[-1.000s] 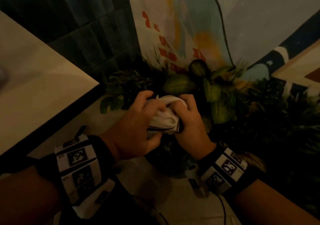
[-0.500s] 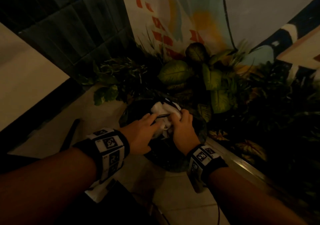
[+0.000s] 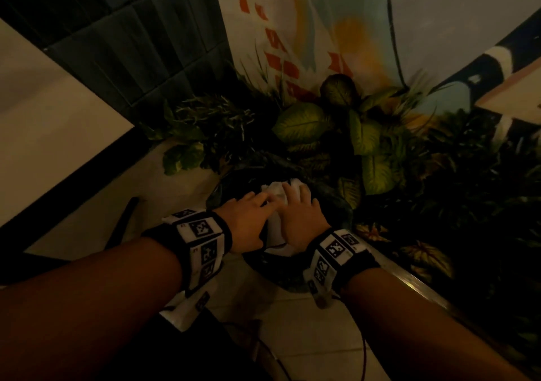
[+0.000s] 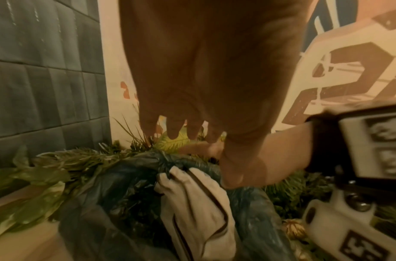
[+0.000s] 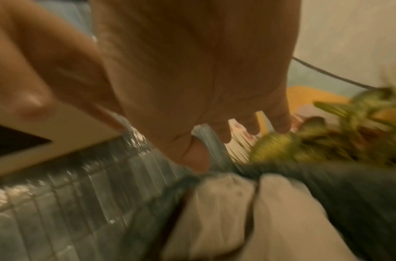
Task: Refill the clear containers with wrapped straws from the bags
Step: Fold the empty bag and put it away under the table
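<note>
A crumpled white bag with dark trim (image 3: 273, 229) lies in the mouth of a round bin with a dark plastic liner (image 3: 336, 207) on the floor. My left hand (image 3: 248, 219) lies flat over the bag's left side with straight fingers. My right hand (image 3: 298, 209) lies flat on its right side, fingers also straight. In the left wrist view my left hand (image 4: 203, 70) hovers spread above the white bag (image 4: 197, 208) and the liner (image 4: 116, 185). The blurred right wrist view has my right hand (image 5: 192, 70) just over the white bag (image 5: 237, 220). No straws or clear containers are in view.
Leafy plants (image 3: 304, 122) crowd behind and to the right of the bin, along a painted wall (image 3: 336, 29). A dark tiled wall (image 3: 131, 43) and a pale counter edge (image 3: 58, 134) stand at the left. Pale floor tiles (image 3: 307, 336) lie in front of the bin.
Both hands have gone down and forward with the white bag, from held up in curled fingers to lying in the bin. The fingers have straightened flat over it.
</note>
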Demonstrator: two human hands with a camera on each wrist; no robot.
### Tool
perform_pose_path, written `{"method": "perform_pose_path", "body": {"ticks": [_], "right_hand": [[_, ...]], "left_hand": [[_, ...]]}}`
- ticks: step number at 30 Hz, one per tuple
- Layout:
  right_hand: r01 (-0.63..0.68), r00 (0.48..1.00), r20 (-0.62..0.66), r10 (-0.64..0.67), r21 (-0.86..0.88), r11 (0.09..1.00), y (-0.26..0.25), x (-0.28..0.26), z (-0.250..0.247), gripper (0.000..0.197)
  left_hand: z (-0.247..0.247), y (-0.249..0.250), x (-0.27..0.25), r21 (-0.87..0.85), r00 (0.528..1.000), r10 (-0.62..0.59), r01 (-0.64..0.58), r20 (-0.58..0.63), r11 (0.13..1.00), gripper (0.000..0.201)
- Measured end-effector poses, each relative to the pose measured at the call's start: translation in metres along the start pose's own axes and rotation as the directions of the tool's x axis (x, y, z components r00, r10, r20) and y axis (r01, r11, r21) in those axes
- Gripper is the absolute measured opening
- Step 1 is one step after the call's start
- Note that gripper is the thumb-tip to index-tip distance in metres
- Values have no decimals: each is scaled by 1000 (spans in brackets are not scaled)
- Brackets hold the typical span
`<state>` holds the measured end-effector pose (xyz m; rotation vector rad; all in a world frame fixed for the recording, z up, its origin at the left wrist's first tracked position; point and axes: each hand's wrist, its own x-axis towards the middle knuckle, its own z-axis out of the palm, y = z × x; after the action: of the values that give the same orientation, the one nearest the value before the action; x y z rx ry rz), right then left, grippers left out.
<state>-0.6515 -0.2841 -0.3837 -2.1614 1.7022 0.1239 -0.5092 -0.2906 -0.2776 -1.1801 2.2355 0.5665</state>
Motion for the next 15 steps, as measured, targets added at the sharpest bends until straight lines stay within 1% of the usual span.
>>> {"method": "perform_pose_path", "body": {"ticks": [2, 6, 8, 10, 12, 13, 15], "right_hand": [[6, 1000, -13, -6, 15, 1000, -1, -4, -8, 73], [19, 1000, 4, -19, 46, 999, -2, -15, -26, 72], [46, 999, -33, -43, 76, 996, -4, -24, -44, 70], [94, 991, -106, -85, 83, 992, -8, -33, -67, 64], [186, 960, -226, -167, 68, 980, -16, -42, -95, 56], [244, 930, -302, -208, 89, 966, -21, -48, -111, 52], [348, 855, -452, -256, 134, 928, -34, -61, -141, 44]], "left_hand": [[-4, 1, -3, -3, 1000, 0, 0, -6, 1000, 86], [-13, 4, -15, -24, 1000, -16, 16, -13, 1000, 87], [-20, 6, -26, -47, 999, -29, 27, -36, 999, 89], [-31, 9, -41, -74, 995, -44, 38, -86, 997, 91], [-46, 15, -57, -100, 984, -57, 40, -170, 994, 90], [-54, 20, -67, -116, 971, -59, 32, -232, 993, 89], [-68, 29, -88, -159, 922, -63, 2, -381, 987, 83]]}}
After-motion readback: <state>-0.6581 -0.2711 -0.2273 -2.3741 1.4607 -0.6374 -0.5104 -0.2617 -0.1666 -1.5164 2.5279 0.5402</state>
